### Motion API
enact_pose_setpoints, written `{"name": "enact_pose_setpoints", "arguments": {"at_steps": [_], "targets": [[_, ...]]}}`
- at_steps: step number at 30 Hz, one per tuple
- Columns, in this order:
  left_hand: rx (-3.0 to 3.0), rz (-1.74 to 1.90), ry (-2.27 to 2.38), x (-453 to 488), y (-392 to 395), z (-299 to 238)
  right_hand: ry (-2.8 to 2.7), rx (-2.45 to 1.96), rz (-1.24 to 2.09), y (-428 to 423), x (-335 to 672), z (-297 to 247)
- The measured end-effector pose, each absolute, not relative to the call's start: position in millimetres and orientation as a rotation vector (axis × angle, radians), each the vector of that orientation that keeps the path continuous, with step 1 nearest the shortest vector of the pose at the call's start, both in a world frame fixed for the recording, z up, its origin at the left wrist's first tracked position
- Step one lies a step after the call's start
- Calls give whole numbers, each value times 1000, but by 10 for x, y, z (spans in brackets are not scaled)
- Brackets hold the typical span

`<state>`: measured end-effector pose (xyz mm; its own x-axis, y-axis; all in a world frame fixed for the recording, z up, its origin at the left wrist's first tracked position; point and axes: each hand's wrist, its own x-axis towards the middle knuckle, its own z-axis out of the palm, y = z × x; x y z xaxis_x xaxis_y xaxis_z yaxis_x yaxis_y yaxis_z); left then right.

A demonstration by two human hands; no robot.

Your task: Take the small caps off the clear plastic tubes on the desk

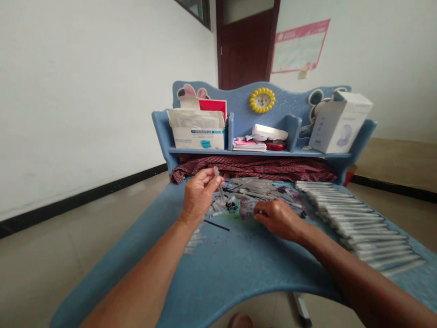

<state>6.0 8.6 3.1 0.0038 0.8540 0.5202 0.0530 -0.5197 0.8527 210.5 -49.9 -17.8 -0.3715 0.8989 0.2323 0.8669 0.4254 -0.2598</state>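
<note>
Two hands up over the desk (pixel 221 278), both mine. Left hand (pixel 200 195) is raised just above the desk middle, thumb and fingers pinched on a clear tube (pixel 217 181). The tube stands near upright, its top end poking above my fingers, its lower end pointing down at the pile (pixel 246 193).

Right hand (pixel 278 219) is palm down on the desk, just right of the left one, with curled fingers at the near edge of the pile. Can't tell whether it grips a piece or just rests there.

The pile is clear tubes and small black bits, mid-desk, towards the back edge. A thin black rod (pixel 216 225) lies flat just in front of it, between my wrists. A few clear bits (pixel 193 241) sit near my left forearm.

Along the right edge, a long row (pixel 355 230) of finished-looking clear tubes lies side by side, running from back to front corner.

At the back edge there's a plaid cloth (pixel 252 166) bunched under the shelf (pixel 259 153). On the shelf: mask box (pixel 198 135) on the left, books (pixel 249 146) in the middle, white box (pixel 337 125) on the right. A yellow clock (pixel 261 100) sits on the backboard above.
</note>
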Motion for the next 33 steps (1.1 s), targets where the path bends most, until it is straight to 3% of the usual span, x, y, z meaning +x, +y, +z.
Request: {"name": "enact_pose_setpoints", "arguments": {"at_steps": [9,20,23,29,33], "targets": [[1579,1602,907,-32,41,87,-2717,-1558,-372,-362,1647,2],[1773,1465,1059,-110,79,29,-2927,-1284,-456,-108,1464,-71],[1870,1390,1096,-107,67,12,-2633,-1344,-201,-85,1614,-77],[2172,1126,1138,-1,-30,-8,-1652,-1031,1066,-132,1991,-120],[2300,999,1083,109,-122,4,-1316,-732,1354,-231,2070,-112]]}}
